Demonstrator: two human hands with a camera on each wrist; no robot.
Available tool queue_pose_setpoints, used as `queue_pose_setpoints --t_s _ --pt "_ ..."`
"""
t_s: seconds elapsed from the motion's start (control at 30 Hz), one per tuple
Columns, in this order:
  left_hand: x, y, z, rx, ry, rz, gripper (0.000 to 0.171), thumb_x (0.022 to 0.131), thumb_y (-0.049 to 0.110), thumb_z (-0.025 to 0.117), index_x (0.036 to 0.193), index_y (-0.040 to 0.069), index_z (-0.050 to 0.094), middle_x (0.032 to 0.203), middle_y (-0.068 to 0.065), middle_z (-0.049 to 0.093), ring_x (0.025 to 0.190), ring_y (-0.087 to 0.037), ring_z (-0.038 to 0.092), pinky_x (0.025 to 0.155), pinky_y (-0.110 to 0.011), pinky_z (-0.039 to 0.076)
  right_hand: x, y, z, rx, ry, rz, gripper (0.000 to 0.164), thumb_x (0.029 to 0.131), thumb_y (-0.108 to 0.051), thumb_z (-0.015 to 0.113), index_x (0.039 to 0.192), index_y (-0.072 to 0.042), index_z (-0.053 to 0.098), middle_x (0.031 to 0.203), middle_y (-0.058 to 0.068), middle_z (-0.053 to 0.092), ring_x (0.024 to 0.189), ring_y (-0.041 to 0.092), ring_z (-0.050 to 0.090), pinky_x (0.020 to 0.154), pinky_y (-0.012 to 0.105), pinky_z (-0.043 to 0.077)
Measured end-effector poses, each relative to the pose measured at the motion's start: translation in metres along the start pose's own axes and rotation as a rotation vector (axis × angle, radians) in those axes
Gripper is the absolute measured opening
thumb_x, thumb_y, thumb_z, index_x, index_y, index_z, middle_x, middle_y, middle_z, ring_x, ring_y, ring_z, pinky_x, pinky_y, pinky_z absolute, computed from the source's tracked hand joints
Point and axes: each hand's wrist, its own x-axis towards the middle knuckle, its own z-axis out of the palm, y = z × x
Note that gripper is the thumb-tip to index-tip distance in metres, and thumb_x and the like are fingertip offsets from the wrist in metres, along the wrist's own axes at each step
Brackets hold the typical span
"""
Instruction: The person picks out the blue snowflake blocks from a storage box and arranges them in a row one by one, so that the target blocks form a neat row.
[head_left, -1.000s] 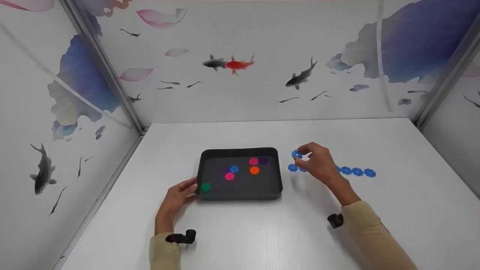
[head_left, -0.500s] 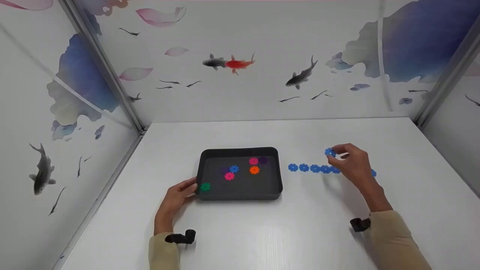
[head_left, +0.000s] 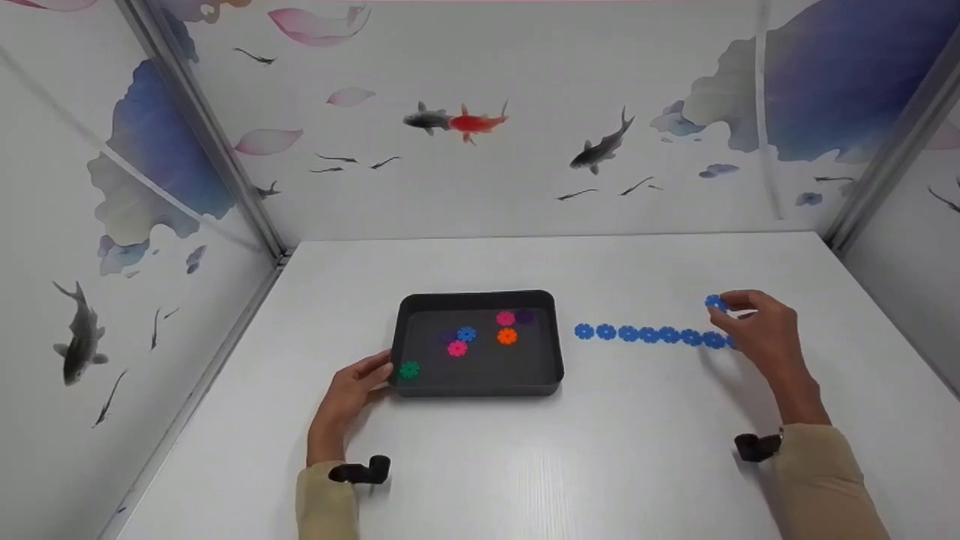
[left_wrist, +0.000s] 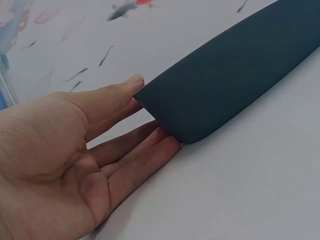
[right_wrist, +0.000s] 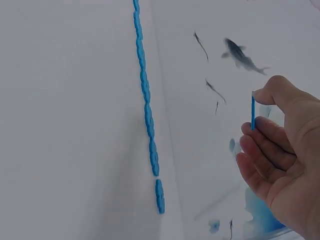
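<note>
My right hand (head_left: 769,330) pinches a blue notched plastic disc (head_left: 715,302) between thumb and fingertips. The disc is raised above the right end of a row of blue discs (head_left: 649,335), and the hand covers the row's end in the head view. Edge-on in the right wrist view, the held disc (right_wrist: 253,111) stands apart from the row (right_wrist: 148,120), whose last piece (right_wrist: 159,196) sits slightly separate. My left hand (head_left: 352,397) holds the left side of a dark grey tray (head_left: 480,390), thumb at the rim and fingers low against its wall (left_wrist: 215,80).
Loose discs lie in the tray: a green one (head_left: 409,370), a blue one (head_left: 466,334), an orange one (head_left: 508,336), two pink and two purple. White walls with painted fish enclose the white table (head_left: 465,465) at the back (head_left: 517,210) and sides.
My right hand has carried the blue disc rightward above the row, uncovering the row's left and middle pieces. My left hand and the tray have stayed in place.
</note>
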Motion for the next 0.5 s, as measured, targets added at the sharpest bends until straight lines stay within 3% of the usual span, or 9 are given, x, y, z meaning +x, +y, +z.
queue_pose_setpoints --t_s 0.23,0.5 --pt "0.001 0.001 0.0 -0.02 -0.01 0.007 0.047 0.098 0.022 0.066 0.143 0.009 0.056 0.151 -0.014 0.051 0.137 -0.028 0.051 0.11 -0.041 0.049 0.002 0.033 -0.016 -0.01 -0.035 0.163 0.061 0.096 -0.047 0.062 0.134 0.001 0.059 0.13 0.026 0.06 0.113 0.035 0.057 0.068 0.008 0.043" --pt "0.002 0.0 0.0 -0.045 -0.004 0.011 0.046 0.098 0.018 0.065 0.142 0.005 0.056 0.15 -0.017 0.052 0.133 -0.026 0.053 0.105 -0.038 0.054 0.003 0.062 -0.024 0.032 -0.042 0.271 0.067 0.095 -0.055 0.059 0.136 -0.002 0.059 0.132 0.022 0.06 0.113 0.026 0.054 0.076 0.014 0.045"
